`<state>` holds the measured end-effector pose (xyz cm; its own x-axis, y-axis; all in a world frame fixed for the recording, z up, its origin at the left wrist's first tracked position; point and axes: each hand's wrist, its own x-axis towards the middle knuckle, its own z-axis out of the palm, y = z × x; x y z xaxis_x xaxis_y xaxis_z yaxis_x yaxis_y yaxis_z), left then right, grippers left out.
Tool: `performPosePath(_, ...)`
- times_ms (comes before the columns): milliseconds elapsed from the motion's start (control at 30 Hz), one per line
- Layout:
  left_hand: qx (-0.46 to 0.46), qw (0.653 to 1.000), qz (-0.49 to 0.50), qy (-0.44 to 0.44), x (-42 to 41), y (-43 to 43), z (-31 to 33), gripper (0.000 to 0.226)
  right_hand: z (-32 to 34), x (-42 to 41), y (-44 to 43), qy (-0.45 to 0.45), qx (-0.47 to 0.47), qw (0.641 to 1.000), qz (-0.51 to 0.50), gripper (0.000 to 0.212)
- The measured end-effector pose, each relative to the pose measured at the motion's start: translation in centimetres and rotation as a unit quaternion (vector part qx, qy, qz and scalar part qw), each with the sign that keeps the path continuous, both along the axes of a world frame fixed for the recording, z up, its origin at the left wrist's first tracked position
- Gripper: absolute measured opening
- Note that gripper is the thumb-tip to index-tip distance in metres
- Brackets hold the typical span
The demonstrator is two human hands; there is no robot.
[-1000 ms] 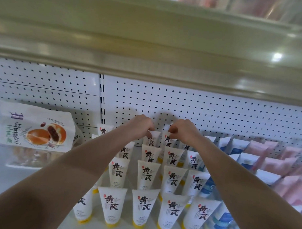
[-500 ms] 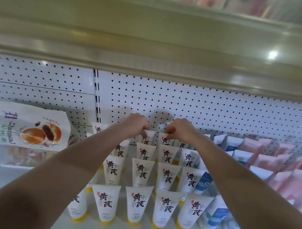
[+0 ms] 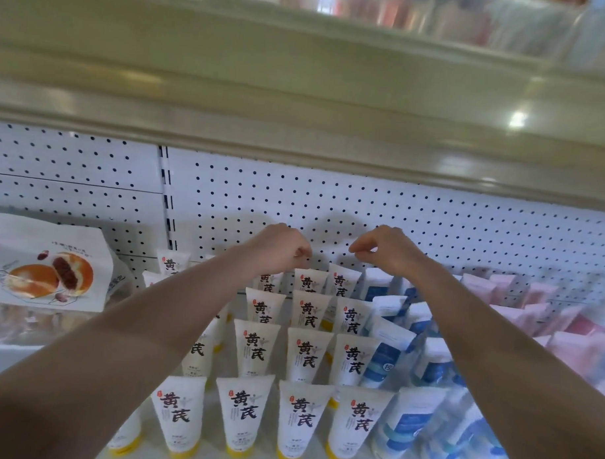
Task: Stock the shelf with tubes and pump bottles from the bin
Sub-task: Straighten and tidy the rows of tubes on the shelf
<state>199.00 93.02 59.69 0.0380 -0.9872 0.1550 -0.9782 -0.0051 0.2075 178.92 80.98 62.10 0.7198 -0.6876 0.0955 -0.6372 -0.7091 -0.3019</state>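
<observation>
The shelf (image 3: 19, 356) is white, and its back wall is a white pegboard (image 3: 431, 227) with rows of small dark holes. Above it runs the wide beige edge of the upper shelf (image 3: 297, 133), where a lamp makes one bright reflection (image 3: 517, 118).

The white tubes (image 3: 243, 416) with yellow caps stand cap-down in several rows, from the front edge to the pegboard. To the right of them are blue-and-white tubes (image 3: 407, 428), and further right some pink packs (image 3: 564, 341), which are blurred. At the left lies a bread bag (image 3: 49, 265) with a picture of a filled bun.

Both arms reach to the back row. The left hand (image 3: 280, 249) has its fingers curled, with the tips at the top edge of a back-row tube (image 3: 309, 281); I cannot tell if it pinches this tube. The right hand (image 3: 386, 249) is above the tubes, its fingers bent together and holding nothing.
</observation>
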Motion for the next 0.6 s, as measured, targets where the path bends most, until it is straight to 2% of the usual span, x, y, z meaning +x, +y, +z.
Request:
performPosePath(167,0.010,1.000,-0.017,-0.006,-2.4,-2.0,0.3,0.033,-0.3,-1.9,-1.2,0.016,0.010,1.000,-0.018,0.023)
performPosePath(367,0.033,0.998,-0.025,-0.036,-3.7,-2.8,0.2,0.033,-1.2,-1.3,-0.6,0.017,0.015,1.000,0.010,0.025)
performPosePath(467,0.035,0.999,-0.013,-0.028,-3.3,-2.6,-0.1,0.032,-1.5,-0.3,-0.1,0.041,0.009,0.999,0.025,0.029)
performPosePath(600,0.032,0.999,0.013,-0.015,-2.7,-2.2,-0.1,0.043,-2.3,1.0,-0.2,0.067,0.008,0.997,0.027,0.028)
